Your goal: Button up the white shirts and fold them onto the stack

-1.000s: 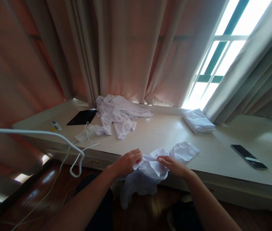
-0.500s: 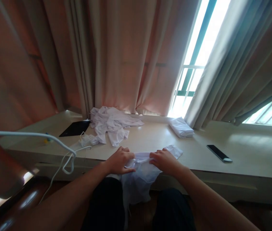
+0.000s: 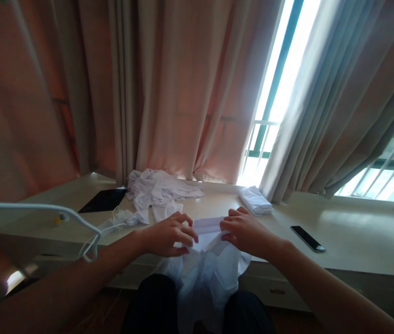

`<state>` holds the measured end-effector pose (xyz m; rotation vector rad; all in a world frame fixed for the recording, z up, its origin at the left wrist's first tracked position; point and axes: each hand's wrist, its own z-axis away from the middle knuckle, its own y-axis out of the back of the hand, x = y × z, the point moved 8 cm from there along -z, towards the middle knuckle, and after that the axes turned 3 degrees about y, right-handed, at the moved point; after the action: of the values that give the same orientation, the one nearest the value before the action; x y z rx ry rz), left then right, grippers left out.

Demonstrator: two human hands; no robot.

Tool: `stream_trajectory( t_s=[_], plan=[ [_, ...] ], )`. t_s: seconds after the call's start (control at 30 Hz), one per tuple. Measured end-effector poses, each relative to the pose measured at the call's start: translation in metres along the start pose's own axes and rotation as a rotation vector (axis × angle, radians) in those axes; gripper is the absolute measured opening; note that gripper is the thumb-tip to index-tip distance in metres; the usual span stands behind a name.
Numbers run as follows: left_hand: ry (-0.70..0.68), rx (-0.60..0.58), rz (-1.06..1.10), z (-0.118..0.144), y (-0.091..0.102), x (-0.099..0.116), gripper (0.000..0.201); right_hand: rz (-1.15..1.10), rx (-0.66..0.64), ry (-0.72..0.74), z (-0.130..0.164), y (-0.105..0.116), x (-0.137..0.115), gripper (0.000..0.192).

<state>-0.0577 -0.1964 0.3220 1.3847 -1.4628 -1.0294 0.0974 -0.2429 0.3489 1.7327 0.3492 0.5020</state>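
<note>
A white shirt hangs from my hands over the desk's front edge, its lower part falling between my knees. Its stiff, collar-like band stretches across the top between both hands. My left hand holds the cloth at the left end of the band, its fingers curled and a little apart. At the right end, my right hand is closed on the fabric, with fingers bent over and thumb beneath. Part of the cloth behind each hand is hidden.
Beyond my hands lie a crumpled white cloth pile and a folded white bundle. A phone rests on the desk at right; a black flat item is at left. A white bent rod crosses the left foreground.
Both hands have lifted the shirt slightly, opening the cloth below its band. My left fingers have spread a little. The view has tilted up and shifted right.
</note>
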Motion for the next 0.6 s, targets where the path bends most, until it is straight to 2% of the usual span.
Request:
stream_trajectory(
  t_s=[0.07, 0.13, 0.27, 0.4, 0.5, 0.6],
  plan=[
    [-0.055, -0.030, 0.000, -0.006, 0.013, 0.019, 0.007, -0.028, -0.009, 0.026, 0.003, 0.018, 0.002, 0.009],
    [-0.066, -0.048, -0.052, -0.010, 0.024, 0.026, 0.014, -0.062, 0.009, 0.035, 0.008, 0.036, 0.002, 0.009],
    [0.022, 0.028, -0.220, -0.016, 0.050, 0.010, 0.019, -0.098, 0.110, 0.020, 0.022, 0.068, -0.004, 0.015],
    [0.149, 0.119, -0.316, -0.019, 0.080, -0.008, 0.030, -0.106, 0.265, -0.037, 0.037, 0.085, -0.009, 0.015],
    [0.230, 0.152, -0.350, -0.023, 0.099, -0.006, 0.037, -0.290, 0.341, -0.192, 0.046, 0.076, 0.007, 0.015],
    [0.274, 0.189, -0.244, -0.026, 0.106, 0.005, 0.036, -0.686, 0.279, -0.344, 0.052, 0.039, 0.027, 0.022]
  ],
)
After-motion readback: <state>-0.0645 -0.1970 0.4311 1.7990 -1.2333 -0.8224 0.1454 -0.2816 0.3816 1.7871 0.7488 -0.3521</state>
